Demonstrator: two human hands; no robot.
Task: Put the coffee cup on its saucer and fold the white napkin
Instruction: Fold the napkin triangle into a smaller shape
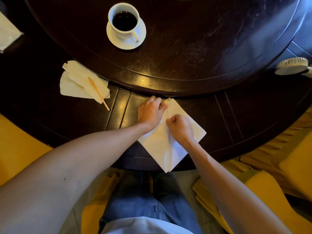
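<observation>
A white coffee cup (124,22), full of dark coffee, stands upright on its white saucer (142,33) on the raised round centre of the dark table, handle turned towards me. The white napkin (160,146) lies as a diamond on the table's near rim, one corner hanging over the edge. My left hand (150,112) pinches the napkin's far corner. My right hand (179,128) is closed on a raised crease running down the napkin's middle.
At the left lies a crumpled white paper wrapper (74,83) with a wooden stir stick (98,93) on it. A folded white cloth (7,33) is at the far left edge. A round white object (293,66) sits at the right. Yellow chair covers (270,166) flank my legs.
</observation>
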